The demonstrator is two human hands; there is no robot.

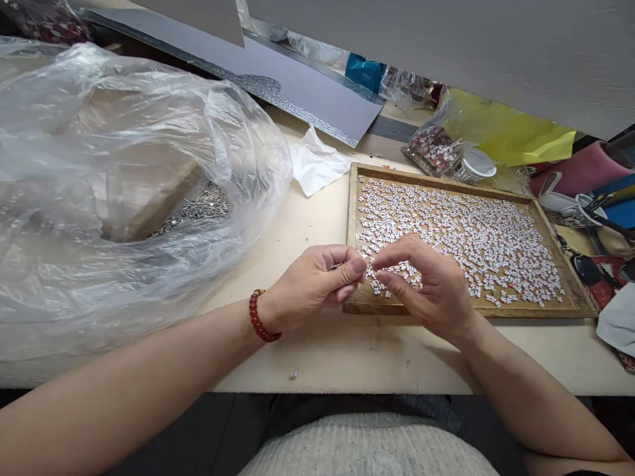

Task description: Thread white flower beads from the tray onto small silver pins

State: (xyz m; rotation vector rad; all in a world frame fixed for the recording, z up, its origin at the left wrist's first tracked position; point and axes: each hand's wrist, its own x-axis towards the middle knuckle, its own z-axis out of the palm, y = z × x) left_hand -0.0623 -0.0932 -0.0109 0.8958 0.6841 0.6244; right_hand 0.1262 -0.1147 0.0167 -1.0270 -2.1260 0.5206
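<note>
My left hand (327, 277), a red bead bracelet on its wrist, is closed in a pinch in front of the wooden tray. Thin metal pieces (337, 266) show between its curled fingers, too small to name exactly. My right hand (431, 284) hovers over the tray's near left part. Its thumb and index finger are apart, close to the left fingertips, with nothing visible between them. The shallow wooden tray (471, 312) holds many small white and reddish flower-like pieces (461, 231), spread out flat.
On the left lies a large clear plastic bag (238, 139) with many small metal pieces (206, 205) and a wooden board edge (163, 201) inside. A crumpled tissue (317, 162) lies behind the tray. A bag of coloured bits (434, 145), a white cup (475, 165) and tools crowd the right.
</note>
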